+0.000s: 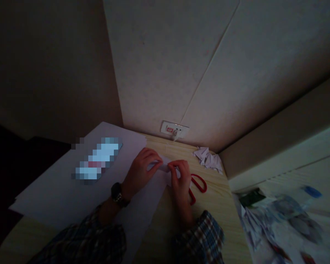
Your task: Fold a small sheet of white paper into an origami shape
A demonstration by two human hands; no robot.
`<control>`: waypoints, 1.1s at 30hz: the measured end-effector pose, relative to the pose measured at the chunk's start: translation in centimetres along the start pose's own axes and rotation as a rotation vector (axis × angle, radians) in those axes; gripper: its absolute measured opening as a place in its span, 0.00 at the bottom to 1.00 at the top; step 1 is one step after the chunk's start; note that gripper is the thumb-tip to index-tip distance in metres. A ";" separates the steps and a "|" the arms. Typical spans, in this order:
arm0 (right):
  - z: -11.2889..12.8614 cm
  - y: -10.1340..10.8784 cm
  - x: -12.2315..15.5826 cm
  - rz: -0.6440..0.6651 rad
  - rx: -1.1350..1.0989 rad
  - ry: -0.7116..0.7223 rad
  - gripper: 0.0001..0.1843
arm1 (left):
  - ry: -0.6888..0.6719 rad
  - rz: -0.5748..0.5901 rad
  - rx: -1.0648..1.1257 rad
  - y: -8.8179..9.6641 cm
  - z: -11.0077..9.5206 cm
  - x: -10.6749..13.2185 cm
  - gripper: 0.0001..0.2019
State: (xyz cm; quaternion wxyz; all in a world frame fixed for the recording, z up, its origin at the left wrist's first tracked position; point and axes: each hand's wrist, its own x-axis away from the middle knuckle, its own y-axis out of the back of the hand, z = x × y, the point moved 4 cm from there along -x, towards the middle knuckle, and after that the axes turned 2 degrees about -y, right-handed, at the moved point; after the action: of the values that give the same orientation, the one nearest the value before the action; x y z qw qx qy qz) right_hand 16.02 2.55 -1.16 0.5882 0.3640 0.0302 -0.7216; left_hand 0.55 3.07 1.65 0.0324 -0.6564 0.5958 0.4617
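Between my two hands is a small piece of white paper, its outline hard to make out in the dim light. My left hand, with a dark watch on the wrist, pinches its left side. With thumb and fingertips, my right hand pinches the right side. Large white sheets lie under my left forearm. Red-handled scissors rest on the table just right of my right hand, their blades hidden beneath it.
A phone with a lit, blurred screen lies on the sheets at left. Folded white paper pieces sit at the table's back right corner. A wall socket holds a plug. Right of the table, lower down, are more folded papers and a clear bottle.
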 end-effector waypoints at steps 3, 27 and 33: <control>0.1 0.0 0.0 0.001 -0.012 0.009 0.08 | -0.006 0.004 0.006 0.1 -0.1 0.0 0.05; -0.2 0.6 0.0 -0.126 -0.041 -0.087 0.07 | 0.050 -0.096 -0.014 1.0 0.3 -0.2 0.04; -0.7 0.7 0.3 -0.152 -0.103 -0.167 0.07 | 0.078 -0.110 0.014 1.2 0.4 -0.2 0.04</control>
State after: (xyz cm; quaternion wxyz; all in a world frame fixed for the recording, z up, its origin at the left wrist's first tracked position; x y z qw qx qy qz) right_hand 16.95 2.44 -1.56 0.5503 0.2687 0.0458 -0.7892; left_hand -0.59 3.13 2.18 0.0389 -0.7053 0.5628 0.4293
